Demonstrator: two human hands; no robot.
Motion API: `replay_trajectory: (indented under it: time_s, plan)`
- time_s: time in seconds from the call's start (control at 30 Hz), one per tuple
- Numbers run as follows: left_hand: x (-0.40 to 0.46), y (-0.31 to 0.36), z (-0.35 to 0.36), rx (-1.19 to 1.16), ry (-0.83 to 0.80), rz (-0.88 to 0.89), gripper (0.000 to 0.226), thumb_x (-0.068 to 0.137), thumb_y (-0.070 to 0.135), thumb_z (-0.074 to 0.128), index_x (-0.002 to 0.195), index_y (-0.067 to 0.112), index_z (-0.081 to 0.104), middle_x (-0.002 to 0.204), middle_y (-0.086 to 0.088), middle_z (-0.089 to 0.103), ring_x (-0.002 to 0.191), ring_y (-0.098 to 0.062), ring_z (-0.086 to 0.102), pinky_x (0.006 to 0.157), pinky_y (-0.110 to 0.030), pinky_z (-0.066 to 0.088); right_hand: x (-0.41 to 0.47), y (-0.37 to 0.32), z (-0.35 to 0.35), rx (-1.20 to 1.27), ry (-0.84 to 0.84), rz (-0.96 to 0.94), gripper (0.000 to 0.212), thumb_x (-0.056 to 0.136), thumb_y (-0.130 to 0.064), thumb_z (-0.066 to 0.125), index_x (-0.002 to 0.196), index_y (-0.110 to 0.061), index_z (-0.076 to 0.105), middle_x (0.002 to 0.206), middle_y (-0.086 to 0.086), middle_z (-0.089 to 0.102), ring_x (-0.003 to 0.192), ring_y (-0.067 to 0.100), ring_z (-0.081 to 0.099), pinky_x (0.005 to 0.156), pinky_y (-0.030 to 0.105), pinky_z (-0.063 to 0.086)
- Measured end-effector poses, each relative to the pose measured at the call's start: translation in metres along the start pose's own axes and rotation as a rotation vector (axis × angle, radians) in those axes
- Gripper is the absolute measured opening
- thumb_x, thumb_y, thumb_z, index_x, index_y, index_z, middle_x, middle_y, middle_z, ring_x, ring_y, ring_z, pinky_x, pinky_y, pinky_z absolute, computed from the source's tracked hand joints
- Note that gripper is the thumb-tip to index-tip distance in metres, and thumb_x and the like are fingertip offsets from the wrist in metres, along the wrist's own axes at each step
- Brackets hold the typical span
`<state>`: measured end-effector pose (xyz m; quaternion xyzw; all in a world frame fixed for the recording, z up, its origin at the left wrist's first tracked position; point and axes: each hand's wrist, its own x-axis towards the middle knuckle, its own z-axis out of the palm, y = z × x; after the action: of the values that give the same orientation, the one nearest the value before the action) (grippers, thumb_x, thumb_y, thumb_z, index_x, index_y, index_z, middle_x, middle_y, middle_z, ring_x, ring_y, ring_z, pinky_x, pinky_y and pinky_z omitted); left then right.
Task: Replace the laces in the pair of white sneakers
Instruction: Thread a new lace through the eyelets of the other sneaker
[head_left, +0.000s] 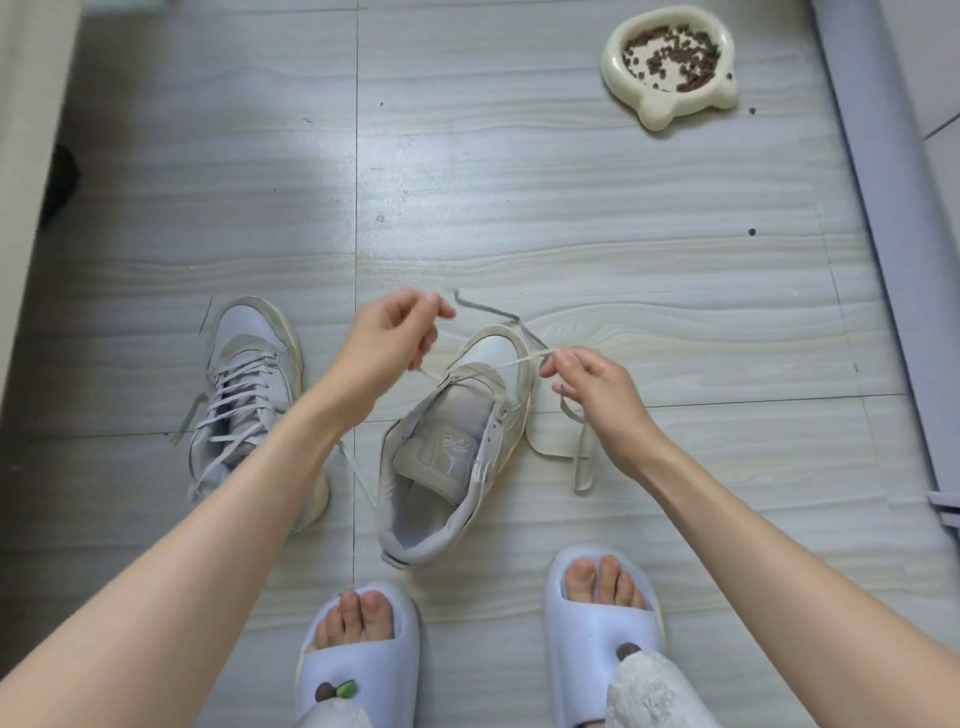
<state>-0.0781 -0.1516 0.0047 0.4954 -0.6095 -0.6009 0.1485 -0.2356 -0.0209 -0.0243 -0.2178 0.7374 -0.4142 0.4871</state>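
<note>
Two white high-top sneakers stand on the floor. The left sneaker (249, 395) is fully laced. The right sneaker (457, 441) has its tongue bare, with one white lace (498, 364) stretched across its front near the toe. My left hand (395, 338) pinches one end of that lace above the shoe's left side. My right hand (587, 384) pinches the other end at the shoe's right side, and the lace's slack hangs below it in a loop (582, 447). A loose grey lace (493, 312) lies on the floor beyond the toe.
A cream pet bowl (670, 67) with kibble sits on the grey tiled floor at the far right. My feet in pale blue slides (358, 660) (602, 623) stand just below the right sneaker. A wall edge (883, 234) runs along the right.
</note>
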Motion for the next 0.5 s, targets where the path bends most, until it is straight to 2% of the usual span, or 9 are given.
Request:
replay_trajectory:
  time_s: [0.03, 0.07, 0.13, 0.2, 0.27, 0.3, 0.37, 0.43, 0.5]
  plan:
    - [-0.003, -0.012, 0.004, 0.107, -0.019, 0.004, 0.024, 0.098, 0.020, 0.045, 0.081, 0.017, 0.061, 0.058, 0.005, 0.047, 0.048, -0.002, 0.040, 0.052, -0.017, 0.036, -0.002, -0.006, 0.001, 0.159, -0.011, 0.022, 0.031, 0.098, -0.014, 0.043, 0.069, -0.013, 0.055, 0.111, 0.029, 0.058, 0.091, 0.032, 0.058, 0.094, 0.044, 0.044]
    - [-0.006, -0.025, 0.009, 0.221, -0.028, 0.031, 0.019, 0.096, 0.019, 0.049, 0.081, 0.015, 0.061, 0.062, 0.004, 0.049, 0.052, -0.003, 0.043, 0.057, -0.020, 0.038, -0.005, -0.011, 0.002, 0.320, -0.060, 0.033, 0.033, 0.099, -0.012, 0.040, 0.068, -0.011, 0.052, 0.111, 0.025, 0.061, 0.096, 0.024, 0.060, 0.095, 0.037, 0.044]
    - [-0.009, -0.049, 0.017, 0.435, -0.042, 0.111, 0.006, 0.089, 0.016, 0.059, 0.083, 0.015, 0.059, 0.068, 0.004, 0.053, 0.064, -0.012, 0.048, 0.066, -0.030, 0.039, -0.012, -0.018, 0.008, 0.617, -0.200, 0.079, 0.035, 0.099, -0.013, 0.036, 0.067, -0.009, 0.047, 0.095, 0.015, 0.069, 0.097, 0.018, 0.063, 0.091, 0.027, 0.044]
    - [-0.011, -0.062, 0.023, 0.555, -0.048, 0.174, 0.008, 0.083, 0.007, 0.063, 0.086, 0.011, 0.057, 0.069, 0.011, 0.046, 0.071, -0.018, 0.043, 0.067, -0.032, 0.032, -0.018, -0.022, 0.014, 0.775, -0.266, 0.124, 0.038, 0.100, -0.017, 0.034, 0.064, -0.010, 0.045, 0.071, 0.012, 0.067, 0.080, 0.023, 0.067, 0.091, 0.031, 0.046]
    - [-0.009, -0.065, 0.023, 0.560, 0.007, 0.198, 0.013, 0.083, 0.000, 0.060, 0.086, 0.009, 0.052, 0.068, 0.013, 0.037, 0.071, -0.018, 0.037, 0.062, -0.026, 0.021, -0.019, -0.025, 0.017, 0.863, -0.177, 0.187, 0.042, 0.100, -0.019, 0.036, 0.059, -0.011, 0.044, 0.050, 0.003, 0.047, 0.050, 0.015, 0.054, 0.077, 0.031, 0.049]
    - [-0.009, -0.064, 0.022, 0.553, 0.041, 0.204, 0.015, 0.084, -0.001, 0.059, 0.084, 0.010, 0.048, 0.067, 0.011, 0.037, 0.071, -0.019, 0.037, 0.061, -0.025, 0.019, -0.018, -0.025, 0.014, 0.845, -0.090, 0.214, 0.042, 0.100, -0.021, 0.037, 0.059, -0.013, 0.040, 0.046, -0.001, 0.036, 0.041, 0.011, 0.041, 0.064, 0.028, 0.047]
    - [-0.010, -0.067, 0.017, 0.537, 0.115, 0.185, 0.018, 0.086, -0.001, 0.057, 0.080, 0.011, 0.044, 0.067, 0.005, 0.040, 0.071, -0.021, 0.039, 0.060, -0.024, 0.019, -0.013, -0.020, 0.002, 0.606, 0.105, 0.207, 0.042, 0.099, -0.025, 0.041, 0.059, -0.016, 0.032, 0.043, -0.005, 0.024, 0.038, 0.010, 0.022, 0.046, 0.024, 0.031]
    - [-0.010, -0.070, 0.010, 0.511, 0.197, 0.090, 0.021, 0.086, 0.001, 0.056, 0.075, 0.012, 0.043, 0.064, 0.005, 0.041, 0.068, -0.019, 0.040, 0.058, -0.024, 0.020, -0.009, -0.005, -0.013, 0.217, 0.224, 0.151, 0.041, 0.098, -0.030, 0.044, 0.061, -0.018, 0.030, 0.047, -0.003, 0.025, 0.044, 0.014, 0.021, 0.039, 0.021, 0.027]
    - [-0.013, -0.075, 0.003, 0.496, 0.239, 0.001, 0.030, 0.085, 0.003, 0.056, 0.066, 0.017, 0.038, 0.059, 0.006, 0.040, 0.062, -0.018, 0.038, 0.055, -0.025, 0.023, -0.012, 0.008, -0.019, -0.145, 0.233, 0.086, 0.039, 0.095, -0.038, 0.046, 0.065, -0.016, 0.035, 0.056, 0.005, 0.038, 0.052, 0.021, 0.036, 0.042, 0.027, 0.038]
